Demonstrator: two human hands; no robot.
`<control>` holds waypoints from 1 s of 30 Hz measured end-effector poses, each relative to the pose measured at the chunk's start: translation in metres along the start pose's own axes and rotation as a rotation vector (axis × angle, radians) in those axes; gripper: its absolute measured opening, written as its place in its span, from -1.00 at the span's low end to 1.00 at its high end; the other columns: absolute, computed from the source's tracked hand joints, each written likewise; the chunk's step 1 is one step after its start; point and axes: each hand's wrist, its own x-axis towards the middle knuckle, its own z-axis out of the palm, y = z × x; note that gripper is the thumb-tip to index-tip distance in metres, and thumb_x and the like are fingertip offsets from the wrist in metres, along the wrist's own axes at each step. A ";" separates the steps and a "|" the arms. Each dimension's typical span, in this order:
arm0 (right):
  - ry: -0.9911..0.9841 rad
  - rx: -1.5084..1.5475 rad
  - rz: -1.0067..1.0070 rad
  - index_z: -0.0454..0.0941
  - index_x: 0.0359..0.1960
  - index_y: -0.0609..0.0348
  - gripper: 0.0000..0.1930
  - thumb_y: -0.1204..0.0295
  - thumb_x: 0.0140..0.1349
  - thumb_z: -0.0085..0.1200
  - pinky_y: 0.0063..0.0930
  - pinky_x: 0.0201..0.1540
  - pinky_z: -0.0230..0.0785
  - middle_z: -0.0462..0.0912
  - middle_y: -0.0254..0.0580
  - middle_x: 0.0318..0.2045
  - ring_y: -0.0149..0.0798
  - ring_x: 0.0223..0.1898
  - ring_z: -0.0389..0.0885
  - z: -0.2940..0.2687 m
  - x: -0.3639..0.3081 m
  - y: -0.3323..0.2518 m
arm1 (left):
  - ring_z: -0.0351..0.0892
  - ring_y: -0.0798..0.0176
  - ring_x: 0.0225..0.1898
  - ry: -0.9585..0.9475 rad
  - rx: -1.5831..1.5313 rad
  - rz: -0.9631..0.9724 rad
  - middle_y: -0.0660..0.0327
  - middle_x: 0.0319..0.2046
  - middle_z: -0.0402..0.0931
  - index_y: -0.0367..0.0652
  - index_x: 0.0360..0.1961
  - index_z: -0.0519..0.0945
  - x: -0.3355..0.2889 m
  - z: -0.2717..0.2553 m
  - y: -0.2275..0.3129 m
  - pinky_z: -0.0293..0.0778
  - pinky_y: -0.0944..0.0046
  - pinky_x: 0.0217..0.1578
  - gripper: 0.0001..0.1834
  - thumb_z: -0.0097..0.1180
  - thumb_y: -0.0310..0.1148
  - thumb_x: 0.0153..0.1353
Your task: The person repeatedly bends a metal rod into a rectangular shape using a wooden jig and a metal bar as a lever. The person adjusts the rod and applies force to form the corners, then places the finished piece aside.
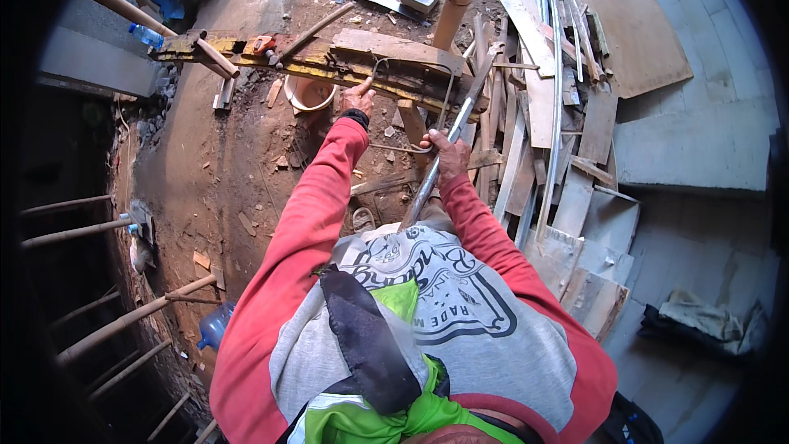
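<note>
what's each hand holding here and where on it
The right hand grips a long metal bar around its middle, with a wire loop beside it. The left hand holds nothing; its fingers press the wooden beam.

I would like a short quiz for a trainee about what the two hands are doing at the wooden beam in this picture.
1. True or false: the right hand grips a long metal bar.
2. What does the left hand touch?
A. the plastic bottle
B. the yellow-stained wooden beam
C. the grey block
3. Fill in: just beyond the left hand, under the beam, stands a pale ____.

Key
1. True; the bar runs up from the person's lap to the beam.
2. B; the fingers rest on its near edge.
3. bucket.
</note>
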 end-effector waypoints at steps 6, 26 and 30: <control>-0.010 -0.043 -0.010 0.40 -0.19 0.39 -0.69 0.53 0.11 0.26 -0.48 -0.41 0.57 0.64 -0.02 -0.43 -0.25 -0.50 0.67 -0.009 0.002 -0.003 | 0.65 0.28 -0.09 0.136 -0.055 0.216 0.09 -0.07 0.68 -0.18 0.08 0.64 -0.013 0.006 0.029 0.52 0.32 -0.03 -0.60 0.17 -0.53 0.18; 0.049 -0.114 -0.011 0.56 -0.36 0.37 -0.81 0.45 0.13 0.23 -0.41 -0.41 0.61 0.68 -0.07 -0.46 -0.28 -0.50 0.69 -0.033 0.009 0.000 | 0.61 0.42 -0.37 0.070 0.021 0.020 0.15 -0.18 0.71 -0.15 0.08 0.65 -0.012 0.032 0.006 0.55 0.37 -0.28 -0.58 0.19 -0.57 0.16; 0.050 -0.141 -0.026 0.56 -0.34 0.39 -0.78 0.43 0.14 0.26 -0.43 -0.39 0.60 0.67 -0.07 -0.46 -0.28 -0.50 0.68 -0.034 0.014 0.002 | 0.58 0.42 -0.41 -0.003 -0.007 -0.006 0.16 -0.21 0.72 -0.14 0.08 0.64 -0.005 0.027 0.001 0.54 0.36 -0.32 -0.58 0.21 -0.54 0.16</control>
